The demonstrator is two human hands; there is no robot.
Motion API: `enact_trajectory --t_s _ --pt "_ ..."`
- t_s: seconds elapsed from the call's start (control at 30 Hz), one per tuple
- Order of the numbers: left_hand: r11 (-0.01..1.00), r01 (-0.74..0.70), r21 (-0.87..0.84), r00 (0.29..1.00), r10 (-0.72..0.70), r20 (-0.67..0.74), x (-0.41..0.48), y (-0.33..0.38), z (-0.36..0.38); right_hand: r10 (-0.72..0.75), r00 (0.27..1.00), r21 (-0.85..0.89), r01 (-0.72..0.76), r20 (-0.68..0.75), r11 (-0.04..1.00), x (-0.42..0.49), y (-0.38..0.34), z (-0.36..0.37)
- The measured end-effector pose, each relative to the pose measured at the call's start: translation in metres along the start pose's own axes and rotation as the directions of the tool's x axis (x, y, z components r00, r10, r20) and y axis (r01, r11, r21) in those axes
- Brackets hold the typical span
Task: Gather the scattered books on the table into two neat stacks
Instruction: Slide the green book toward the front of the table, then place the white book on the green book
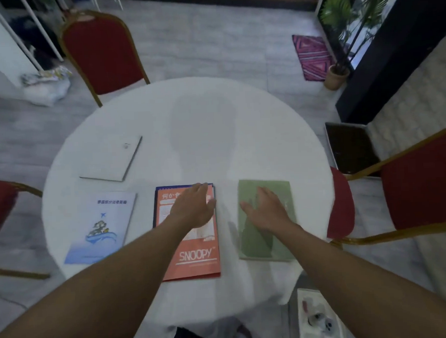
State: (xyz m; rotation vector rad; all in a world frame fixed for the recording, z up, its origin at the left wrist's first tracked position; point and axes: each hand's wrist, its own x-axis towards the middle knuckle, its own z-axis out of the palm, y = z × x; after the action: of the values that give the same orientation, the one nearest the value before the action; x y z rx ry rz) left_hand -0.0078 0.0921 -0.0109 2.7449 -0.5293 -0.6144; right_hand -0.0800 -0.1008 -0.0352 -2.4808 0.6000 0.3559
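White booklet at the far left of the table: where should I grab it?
The white booklet lies flat and alone on the tablecloth. Probably take its near right corner with the left hand: bare cloth borders that edge, so fingers can slip under.

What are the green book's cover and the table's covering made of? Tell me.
Green book: apparently matte paper or card, since its flat plain cover shows no glare. Table covering: likely white fabric, since it drapes in soft folds over the near edge.

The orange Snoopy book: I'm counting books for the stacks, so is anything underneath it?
A dark blue edge shows along the top and left of the orange Snoopy book, so another book seems to lie beneath. Its cover is hidden. The left hand hovers above.
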Motion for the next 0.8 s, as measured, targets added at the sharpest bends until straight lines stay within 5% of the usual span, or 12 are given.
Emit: enact_trajectory --t_s 0.23,0.8 --pt "0.985 0.133 0.11 0.991 -0.128 -0.05 0.012 -0.072 -0.035 -0.077 0.995 -0.055 0.08 0.059 0.995 0.03 -0.062 0.02" --pt "0.967 0.252 0.039 0.967 -0.25 -0.048 0.081 -0.23 -0.094 -0.184 0.97 -0.011 0.188 0.161 0.982 0.119 -0.214 0.102"
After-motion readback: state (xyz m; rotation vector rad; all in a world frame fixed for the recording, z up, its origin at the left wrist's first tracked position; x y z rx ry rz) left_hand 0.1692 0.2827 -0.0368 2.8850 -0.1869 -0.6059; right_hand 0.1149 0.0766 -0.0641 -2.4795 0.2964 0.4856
